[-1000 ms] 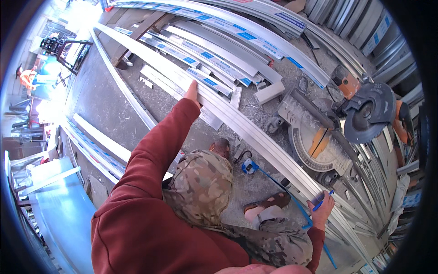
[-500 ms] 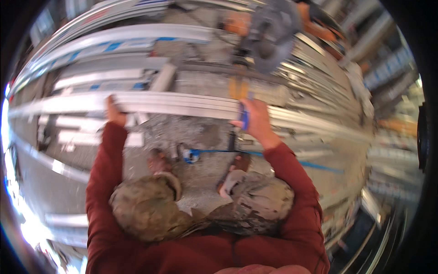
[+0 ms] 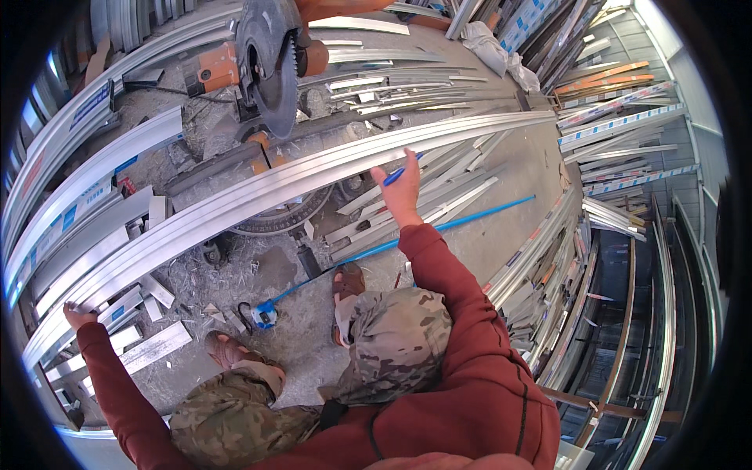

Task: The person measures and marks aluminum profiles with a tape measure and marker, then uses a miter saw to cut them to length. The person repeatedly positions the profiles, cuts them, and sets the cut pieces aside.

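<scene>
A long silver aluminium profile [image 3: 290, 176] stretches slantwise across the view, from lower left to upper right, over the base of a mitre saw [image 3: 270, 74]. My left hand [image 3: 79, 316] is closed around the profile near its left end. My right hand [image 3: 403, 196] holds a blue pen [image 3: 403, 169] between thumb and fingers, its fingertips at the near edge of the profile. On the floor before my feet lies a blue tape measure [image 3: 265, 315], its blue tape [image 3: 439, 229] drawn out to the right.
Long profiles [image 3: 102, 172] are stacked at the left, with offcuts [image 3: 157, 345] near my left hand. Thin strips [image 3: 462, 176] lie beyond my right hand. Metal racks [image 3: 619, 321] stand at the right. Shavings litter the concrete floor [image 3: 313, 376].
My view has turned to the right. The profile now slants, its left end nearer me. My left hand is farther left along it, and my hands are wider apart.
</scene>
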The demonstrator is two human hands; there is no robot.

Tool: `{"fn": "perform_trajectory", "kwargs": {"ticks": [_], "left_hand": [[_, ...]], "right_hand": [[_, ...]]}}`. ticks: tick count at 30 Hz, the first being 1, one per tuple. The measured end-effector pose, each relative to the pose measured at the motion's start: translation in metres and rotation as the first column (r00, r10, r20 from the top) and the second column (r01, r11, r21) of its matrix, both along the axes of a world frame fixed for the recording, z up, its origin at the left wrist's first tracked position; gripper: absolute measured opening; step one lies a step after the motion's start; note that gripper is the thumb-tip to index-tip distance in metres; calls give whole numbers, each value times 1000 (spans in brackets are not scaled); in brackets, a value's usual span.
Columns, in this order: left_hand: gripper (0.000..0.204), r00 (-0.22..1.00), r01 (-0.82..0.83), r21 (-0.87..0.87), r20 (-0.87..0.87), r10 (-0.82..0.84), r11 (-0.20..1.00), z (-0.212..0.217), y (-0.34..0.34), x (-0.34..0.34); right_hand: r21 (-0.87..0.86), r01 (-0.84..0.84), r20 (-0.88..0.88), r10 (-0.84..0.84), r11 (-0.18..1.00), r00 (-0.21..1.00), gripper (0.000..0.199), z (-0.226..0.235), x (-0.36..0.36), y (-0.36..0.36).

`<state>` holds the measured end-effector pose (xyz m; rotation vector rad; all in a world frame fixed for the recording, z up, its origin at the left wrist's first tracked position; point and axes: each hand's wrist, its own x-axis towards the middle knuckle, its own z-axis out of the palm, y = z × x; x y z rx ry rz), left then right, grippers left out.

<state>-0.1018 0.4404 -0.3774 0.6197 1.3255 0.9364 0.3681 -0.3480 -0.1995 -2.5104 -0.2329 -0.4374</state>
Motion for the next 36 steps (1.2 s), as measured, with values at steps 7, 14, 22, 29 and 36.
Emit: {"fn": "perform_trajectory", "kwargs": {"ticks": [7, 14, 22, 29, 36], "left_hand": [[36, 977, 181, 176, 83, -198, 968, -19, -29, -23], [36, 981, 159, 70, 103, -166, 985, 3, -132, 74], [33, 1000, -21, 106, 4, 21, 994, 6, -5, -28], [53, 815, 459, 495, -565, -127, 738, -2, 7, -15], [67, 783, 595, 396, -479, -396, 699, -39, -41, 37]], "right_hand": [[614, 19, -197, 130, 789, 972, 73, -31, 27, 38], [522, 175, -150, -113, 834, 982, 72, -33, 31, 13], [517, 268, -263, -147, 813, 954, 73, -8, 34, 42], [524, 250, -308, -93, 814, 947, 68, -42, 28, 70], [589, 217, -310, -30, 779, 950, 68, -34, 50, 92]]}}
